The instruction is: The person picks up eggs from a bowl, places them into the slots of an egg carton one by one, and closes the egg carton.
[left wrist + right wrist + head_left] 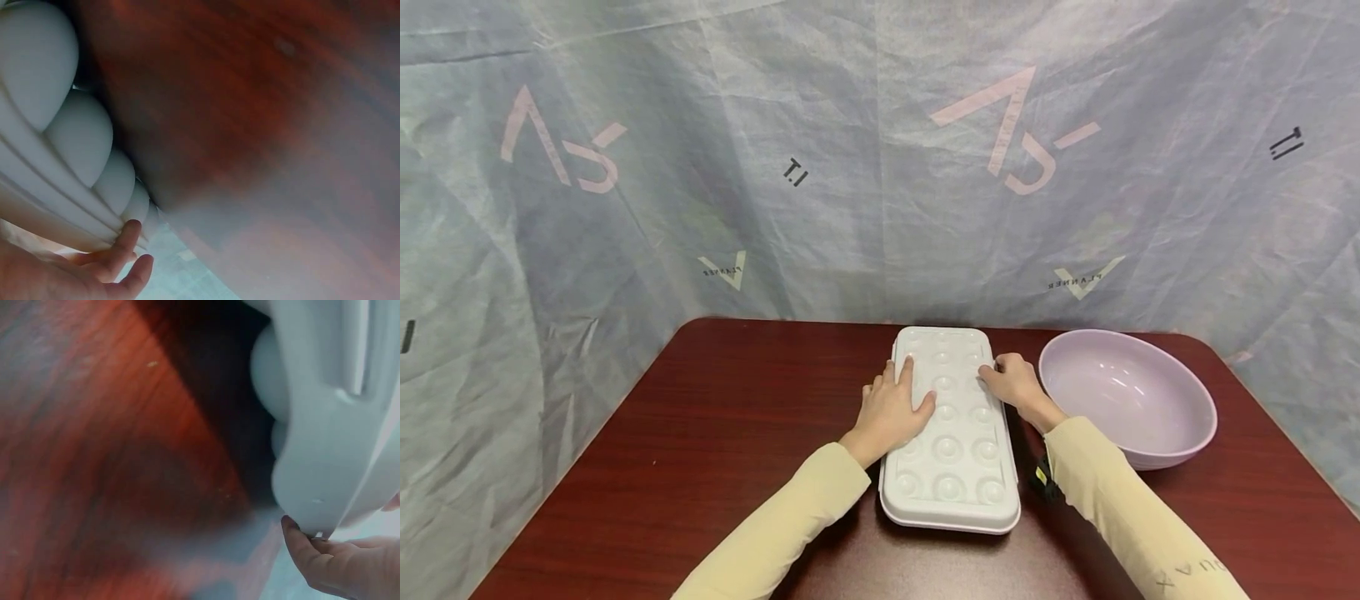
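Observation:
A long white lidded egg tray (947,450) with rows of round dimples lies lengthwise on the table. My left hand (887,414) rests across the lid's left side, fingers spread and thumb pointing inward; in the left wrist view, two fingertips touch the tray's side edge. On the opposite long edge, my right hand (1015,382) grips the rim, thumb on top and fingers bent below. Rounded cups (78,137) bulge beneath the rim in the left wrist view. What lies under the lid is hidden.
A wide lilac bowl (1123,400) stands right of the tray, close to my right forearm. A small dark object with a yellow-green mark (1042,476) shows beside that sleeve. The dark red table (737,400) meets a grey printed cloth (820,242) behind.

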The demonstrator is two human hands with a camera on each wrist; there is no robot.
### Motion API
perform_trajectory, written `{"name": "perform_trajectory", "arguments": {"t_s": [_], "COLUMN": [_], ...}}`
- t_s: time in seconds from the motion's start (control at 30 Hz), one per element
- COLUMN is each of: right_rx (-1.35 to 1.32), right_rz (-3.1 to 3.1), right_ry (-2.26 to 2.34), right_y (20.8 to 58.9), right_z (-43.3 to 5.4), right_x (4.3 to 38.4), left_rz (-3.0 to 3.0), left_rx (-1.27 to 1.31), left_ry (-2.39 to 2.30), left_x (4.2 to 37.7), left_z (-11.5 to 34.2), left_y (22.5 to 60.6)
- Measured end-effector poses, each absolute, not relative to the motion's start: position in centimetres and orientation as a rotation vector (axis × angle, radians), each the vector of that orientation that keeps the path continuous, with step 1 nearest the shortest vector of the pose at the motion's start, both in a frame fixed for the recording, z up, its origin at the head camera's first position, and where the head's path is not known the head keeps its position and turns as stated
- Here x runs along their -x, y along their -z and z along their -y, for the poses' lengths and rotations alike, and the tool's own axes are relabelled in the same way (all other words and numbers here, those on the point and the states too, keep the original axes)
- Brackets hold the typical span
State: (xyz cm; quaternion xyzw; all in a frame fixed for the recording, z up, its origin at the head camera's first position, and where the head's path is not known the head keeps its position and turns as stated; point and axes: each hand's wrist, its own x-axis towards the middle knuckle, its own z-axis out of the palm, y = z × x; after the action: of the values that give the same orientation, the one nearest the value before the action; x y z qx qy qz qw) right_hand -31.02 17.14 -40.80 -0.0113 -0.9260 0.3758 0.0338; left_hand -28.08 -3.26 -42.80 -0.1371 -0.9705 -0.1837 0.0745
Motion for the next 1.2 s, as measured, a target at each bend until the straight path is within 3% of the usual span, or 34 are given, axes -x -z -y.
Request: {"name": "perform_trajectory", "arguments": {"t_s": [0.47,1.0,1.2], "right_rx": [-0.093,-0.060,-0.196], "right_rz": [2.856,2.877,2.735], "right_ry": [-1.129,-1.073,-0.931], "right_y": [42.1,41.0,39.0], "right_z": [-17.1,-17.5,-17.4], "right_x": [30.0,29.6,28.2], "left_rz": [2.924,2.945,2.923], "left_rx": [0.392,0.428,0.459], "left_ry": [0.591,0.701,0.611], "left_x": [27.9,28.0,27.9], "left_z": [3.3,3.7,4.4], "left_y": [42.7,41.8,40.9]}}
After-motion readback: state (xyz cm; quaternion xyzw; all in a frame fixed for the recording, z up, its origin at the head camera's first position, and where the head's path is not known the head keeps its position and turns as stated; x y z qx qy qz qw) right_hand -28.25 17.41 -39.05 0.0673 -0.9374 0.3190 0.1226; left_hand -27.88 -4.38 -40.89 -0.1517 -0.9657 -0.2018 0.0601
